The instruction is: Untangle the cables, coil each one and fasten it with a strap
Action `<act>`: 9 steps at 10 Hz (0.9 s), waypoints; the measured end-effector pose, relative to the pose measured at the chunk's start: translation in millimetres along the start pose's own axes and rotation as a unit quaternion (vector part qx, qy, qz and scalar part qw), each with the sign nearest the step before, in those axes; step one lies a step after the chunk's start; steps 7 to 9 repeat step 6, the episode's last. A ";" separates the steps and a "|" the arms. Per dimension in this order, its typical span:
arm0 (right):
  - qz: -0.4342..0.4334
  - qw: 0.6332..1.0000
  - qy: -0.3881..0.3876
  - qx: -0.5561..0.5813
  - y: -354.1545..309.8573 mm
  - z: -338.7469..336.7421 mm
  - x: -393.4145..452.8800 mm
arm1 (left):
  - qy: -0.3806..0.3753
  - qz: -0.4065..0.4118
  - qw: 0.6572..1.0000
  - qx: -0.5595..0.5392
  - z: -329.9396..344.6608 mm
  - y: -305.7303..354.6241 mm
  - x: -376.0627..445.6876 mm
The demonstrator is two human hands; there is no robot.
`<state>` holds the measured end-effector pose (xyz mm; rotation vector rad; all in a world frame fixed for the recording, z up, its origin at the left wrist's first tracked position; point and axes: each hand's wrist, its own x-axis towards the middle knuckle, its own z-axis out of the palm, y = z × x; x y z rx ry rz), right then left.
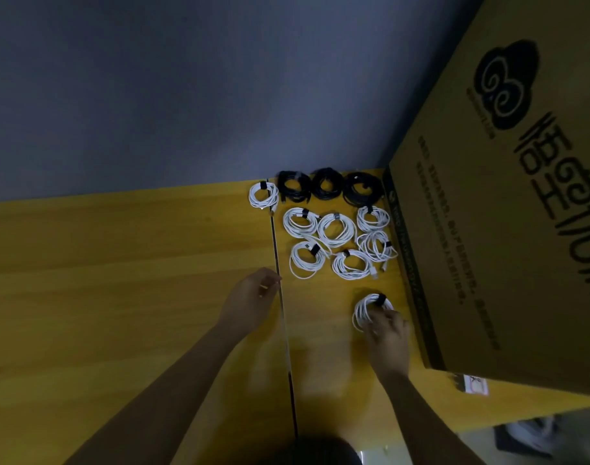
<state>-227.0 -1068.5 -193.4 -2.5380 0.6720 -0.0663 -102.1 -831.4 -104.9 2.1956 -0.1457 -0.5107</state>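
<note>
Several coiled white cables (335, 229) with black straps lie in rows on the yellow table (119, 263). Behind them three coiled black cables (325, 184) sit at the table's far edge. One more white coil (263, 195) lies to their left. My right hand (387, 333) holds a strapped white coil (370, 308) down on the table, close to the cardboard box. My left hand (250, 302) hovers over the seam between the table boards, fingers loosely curled, holding nothing that I can make out.
A large cardboard box (508, 213) with black print stands along the right side of the table. A dark seam (282, 297) runs across the table from front to back. A small white label (474, 384) lies by the box's near corner. Grey floor lies beyond.
</note>
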 end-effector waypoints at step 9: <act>-0.023 0.996 0.026 -0.079 -7.0 -16.9 17.9 | 0.034 -0.017 0.997 0.068 -13.4 -14.7 -19.9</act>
